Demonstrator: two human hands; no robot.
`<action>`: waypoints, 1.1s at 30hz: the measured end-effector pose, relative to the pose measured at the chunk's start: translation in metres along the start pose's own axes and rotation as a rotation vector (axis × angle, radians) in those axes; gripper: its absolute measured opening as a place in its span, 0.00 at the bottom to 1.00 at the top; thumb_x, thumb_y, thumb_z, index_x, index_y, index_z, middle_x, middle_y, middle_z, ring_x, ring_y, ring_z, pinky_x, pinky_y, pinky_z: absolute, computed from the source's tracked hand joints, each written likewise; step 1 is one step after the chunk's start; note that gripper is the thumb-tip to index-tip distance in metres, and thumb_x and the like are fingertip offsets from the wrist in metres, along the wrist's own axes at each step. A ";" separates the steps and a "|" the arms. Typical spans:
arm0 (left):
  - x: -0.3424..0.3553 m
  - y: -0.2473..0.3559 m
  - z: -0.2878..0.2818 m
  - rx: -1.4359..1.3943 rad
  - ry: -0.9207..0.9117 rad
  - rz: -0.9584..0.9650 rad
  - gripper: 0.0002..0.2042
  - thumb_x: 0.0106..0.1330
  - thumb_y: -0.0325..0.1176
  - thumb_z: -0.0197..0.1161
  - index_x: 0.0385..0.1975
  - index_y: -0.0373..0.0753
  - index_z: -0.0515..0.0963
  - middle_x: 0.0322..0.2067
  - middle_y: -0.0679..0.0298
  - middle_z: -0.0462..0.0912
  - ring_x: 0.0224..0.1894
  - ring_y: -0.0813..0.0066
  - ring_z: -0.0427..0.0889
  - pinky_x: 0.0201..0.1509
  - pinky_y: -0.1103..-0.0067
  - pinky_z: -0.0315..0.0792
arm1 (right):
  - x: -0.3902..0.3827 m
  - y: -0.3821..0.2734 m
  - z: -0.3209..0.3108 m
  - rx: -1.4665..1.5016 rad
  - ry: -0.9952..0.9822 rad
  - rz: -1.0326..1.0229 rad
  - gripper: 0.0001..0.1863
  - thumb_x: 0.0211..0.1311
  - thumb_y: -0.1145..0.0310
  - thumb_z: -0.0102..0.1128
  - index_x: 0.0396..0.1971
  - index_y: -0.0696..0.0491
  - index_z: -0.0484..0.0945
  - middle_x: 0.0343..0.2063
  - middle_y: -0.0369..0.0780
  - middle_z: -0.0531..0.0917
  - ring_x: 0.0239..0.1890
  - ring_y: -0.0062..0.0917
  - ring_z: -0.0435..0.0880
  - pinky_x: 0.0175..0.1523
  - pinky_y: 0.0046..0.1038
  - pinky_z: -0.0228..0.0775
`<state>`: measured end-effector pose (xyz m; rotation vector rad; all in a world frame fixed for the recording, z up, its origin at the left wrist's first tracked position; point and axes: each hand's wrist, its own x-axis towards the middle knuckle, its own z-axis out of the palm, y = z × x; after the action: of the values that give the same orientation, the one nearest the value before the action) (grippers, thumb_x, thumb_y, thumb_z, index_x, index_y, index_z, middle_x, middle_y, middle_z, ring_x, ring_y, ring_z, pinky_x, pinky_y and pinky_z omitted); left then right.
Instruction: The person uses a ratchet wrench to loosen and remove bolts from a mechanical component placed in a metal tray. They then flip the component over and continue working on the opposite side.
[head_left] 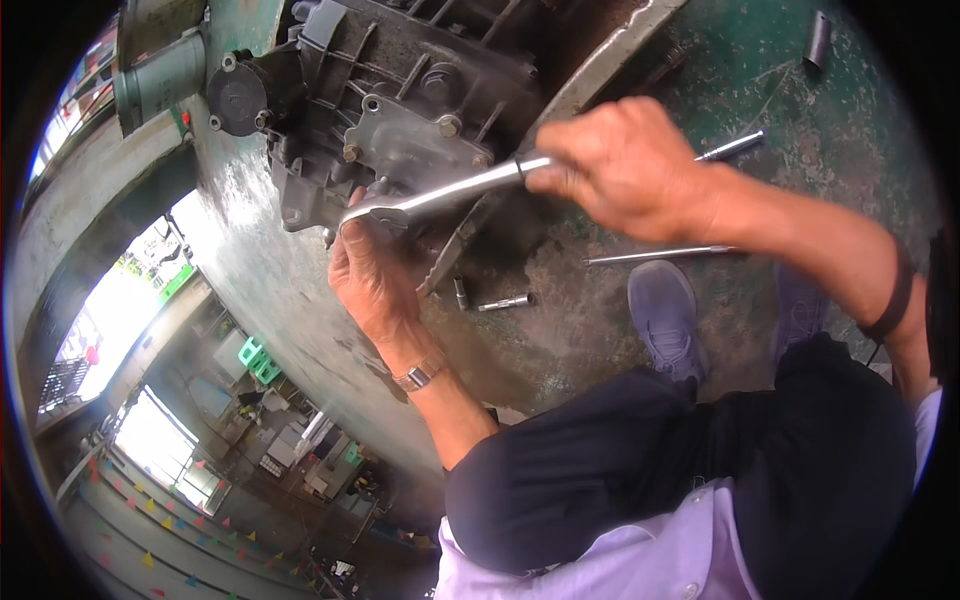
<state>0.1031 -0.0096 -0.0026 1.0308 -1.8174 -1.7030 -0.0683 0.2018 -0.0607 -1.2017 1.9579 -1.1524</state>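
A long silver ratchet wrench runs across the side of a grey metal gearbox housing. My right hand is closed around its handle at the right end. At the other end, my left hand has its fingers wrapped about the wrench head, with the thumb on top. The head lies low on the housing, just below a bolted cover plate; what it sits on is hidden by my fingers. A round flanged part with bolts sticks out at the housing's left end.
On the stained green floor lie a short socket, a socket with a shaft, a thin rod, a chrome bar and a dark tube. A worn beam edges the housing. My shoe stands near the rod.
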 end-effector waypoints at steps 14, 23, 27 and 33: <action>-0.002 -0.008 -0.003 -0.089 -0.120 0.021 0.21 0.71 0.42 0.58 0.50 0.27 0.73 0.48 0.52 0.79 0.51 0.60 0.78 0.62 0.64 0.70 | 0.094 -0.033 -0.118 -0.231 -0.325 -0.164 0.14 0.52 0.65 0.64 0.35 0.59 0.84 0.32 0.49 0.85 0.34 0.39 0.85 0.41 0.36 0.76; -0.001 -0.003 0.004 -0.062 -0.030 0.003 0.27 0.69 0.43 0.60 0.56 0.23 0.69 0.48 0.50 0.80 0.47 0.64 0.81 0.56 0.72 0.74 | -0.044 -0.036 0.062 0.552 -0.140 0.258 0.14 0.67 0.60 0.57 0.35 0.57 0.71 0.24 0.53 0.79 0.28 0.52 0.79 0.33 0.45 0.70; -0.003 0.000 0.007 0.005 -0.022 0.003 0.26 0.71 0.45 0.57 0.56 0.26 0.70 0.48 0.53 0.79 0.46 0.61 0.79 0.56 0.69 0.72 | -0.009 -0.012 0.006 0.228 -0.424 0.157 0.14 0.67 0.60 0.57 0.36 0.58 0.77 0.25 0.51 0.82 0.30 0.46 0.83 0.38 0.44 0.74; -0.006 -0.002 0.006 -0.056 -0.021 -0.071 0.26 0.69 0.49 0.58 0.53 0.30 0.72 0.42 0.53 0.81 0.39 0.64 0.81 0.41 0.70 0.77 | 0.098 -0.048 -0.126 -0.303 -0.345 -0.190 0.13 0.57 0.62 0.63 0.33 0.57 0.84 0.29 0.48 0.84 0.33 0.40 0.84 0.39 0.38 0.75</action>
<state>0.1029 -0.0012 -0.0044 1.0696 -1.7552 -1.8020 -0.1922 0.1503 0.0382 -1.6515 1.8209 -0.6861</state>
